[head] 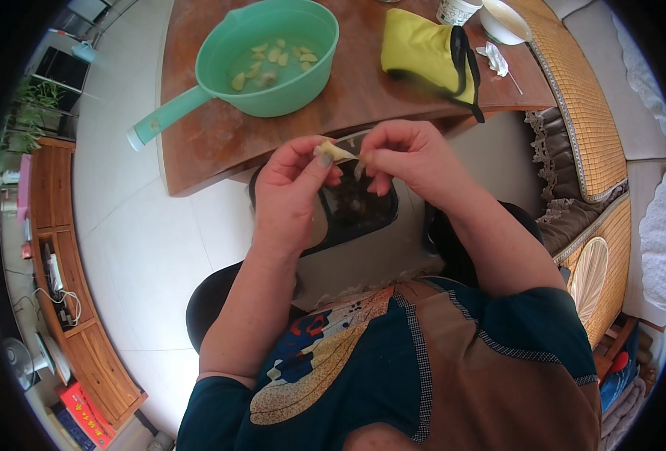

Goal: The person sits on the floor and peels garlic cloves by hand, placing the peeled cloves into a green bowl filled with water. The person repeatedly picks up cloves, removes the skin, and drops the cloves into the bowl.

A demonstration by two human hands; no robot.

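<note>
My left hand (290, 194) pinches a pale garlic clove (334, 150) between thumb and fingers. Thin skin trails from the clove's right end, and my right hand (409, 155) grips that garlic skin (351, 155) in its fingertips. Both hands are held just off the near edge of the wooden table (361, 67). Beyond my left hand stands a green plastic dipper (279, 104) with its handle towards the left. Several peeled cloves (275, 54) lie in it, apparently in water. Under my hands is a dark-rimmed bin (366, 228) with dark, unclear contents; my hands partly hide it.
A yellow-green cloth pouch (417, 48) with black trim lies on the table. Behind it are a paper cup (458, 11), a white bowl (504, 22) and a crumpled wrapper (496, 59). A sofa with woven mats (583, 113) is on the right, a wooden cabinet (93, 361) on the left.
</note>
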